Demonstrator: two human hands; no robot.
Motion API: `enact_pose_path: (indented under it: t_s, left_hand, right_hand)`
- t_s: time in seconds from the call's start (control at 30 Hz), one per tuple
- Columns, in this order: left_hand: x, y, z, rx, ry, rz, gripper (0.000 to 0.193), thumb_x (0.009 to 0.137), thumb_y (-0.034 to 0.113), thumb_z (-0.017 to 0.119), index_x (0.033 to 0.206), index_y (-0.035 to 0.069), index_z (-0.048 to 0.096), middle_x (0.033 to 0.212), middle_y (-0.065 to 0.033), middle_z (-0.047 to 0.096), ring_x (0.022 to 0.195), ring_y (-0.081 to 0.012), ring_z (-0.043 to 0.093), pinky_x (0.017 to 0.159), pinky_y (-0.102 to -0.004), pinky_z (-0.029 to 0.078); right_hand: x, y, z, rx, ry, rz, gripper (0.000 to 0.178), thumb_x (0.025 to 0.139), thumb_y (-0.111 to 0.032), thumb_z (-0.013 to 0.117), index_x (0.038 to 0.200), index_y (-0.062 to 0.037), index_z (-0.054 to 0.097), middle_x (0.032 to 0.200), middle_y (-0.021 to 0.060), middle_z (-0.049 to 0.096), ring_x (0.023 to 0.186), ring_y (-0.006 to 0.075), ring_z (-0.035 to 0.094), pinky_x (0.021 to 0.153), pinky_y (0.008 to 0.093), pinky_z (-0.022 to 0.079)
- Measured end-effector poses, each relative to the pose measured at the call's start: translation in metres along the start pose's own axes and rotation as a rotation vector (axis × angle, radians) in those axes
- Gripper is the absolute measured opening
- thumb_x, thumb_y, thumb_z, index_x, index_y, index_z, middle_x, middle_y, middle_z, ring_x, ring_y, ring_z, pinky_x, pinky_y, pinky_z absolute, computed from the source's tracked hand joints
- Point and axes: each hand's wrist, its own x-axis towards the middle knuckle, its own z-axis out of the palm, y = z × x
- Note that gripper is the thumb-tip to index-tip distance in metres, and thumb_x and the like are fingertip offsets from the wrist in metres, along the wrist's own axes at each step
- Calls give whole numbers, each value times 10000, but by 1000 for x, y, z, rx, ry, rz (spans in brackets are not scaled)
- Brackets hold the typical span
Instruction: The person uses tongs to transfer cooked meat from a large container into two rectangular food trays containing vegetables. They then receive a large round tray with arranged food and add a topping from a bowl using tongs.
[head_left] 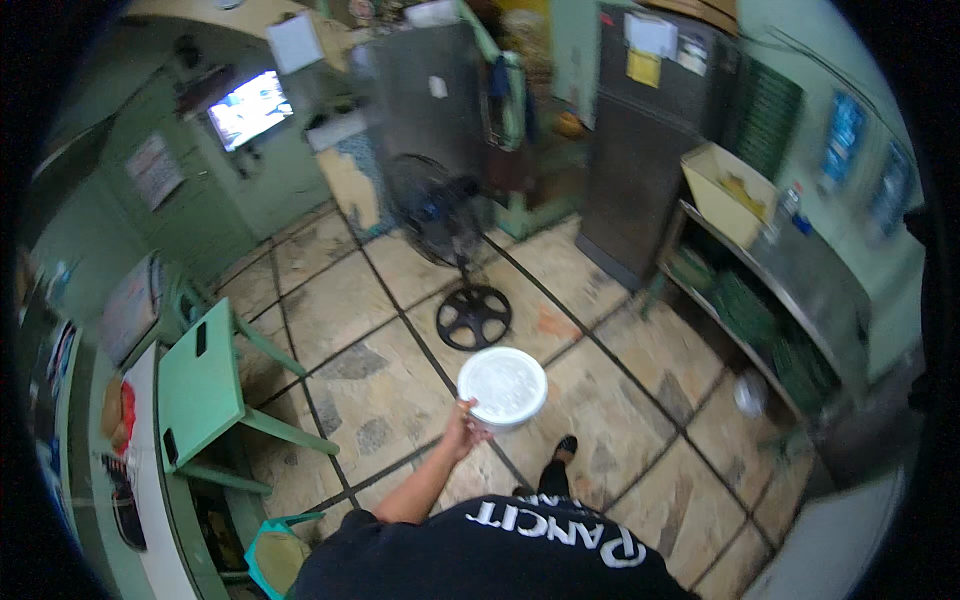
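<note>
My left hand [463,432] is closed on the near left side of a round white lidded tub [503,385], thumb over the rim. The tub is held out in front of me above the tiled floor, its pale lid facing up. The fingers beneath it are mostly hidden. My right hand does not show. Beyond the tub stands a black pedestal fan [440,215] on a round slotted base.
A green table [205,385] stands at left beside a teal stool [280,555]. A dark fridge [645,150] rises at far right, near a metal-topped shelf [810,290] bearing a cream bin [728,195]. A lit screen [250,110] hangs at far left.
</note>
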Motion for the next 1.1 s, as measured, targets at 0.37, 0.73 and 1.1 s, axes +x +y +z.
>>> enact_pose_path:
  t_s: [0.37,0.73,1.1]
  left_hand:
    - [158,80,164,3,89,81,768,744,440,665,1366,186,294,1279,-199,357,1110,-370,472,824,-489,509]
    - [353,211,253,-35,53,151,707,754,391,650,1345,218,303,1269,-110,389,1064,-326,472,792,-444,486]
    - [539,406,370,157,-43,244,847,725,373,659,1429,185,227,1317,-132,403,1128,-345,467,880,-478,450]
  right_hand:
    - [196,-429,-197,-132,-2,-415,481,840,-363,648,1046,70,612,876,199,658,862,286,625,768,401,479]
    - [120,-1007,-197,44,152,-1281,381,893,-360,524,903,16,588,815,191,632,790,312,610,727,420,455]
    - [192,-1277,-248,-150,224,-1220,497,894,-470,506,1060,-15,615,1065,276,608,1008,458,566,877,491,439]
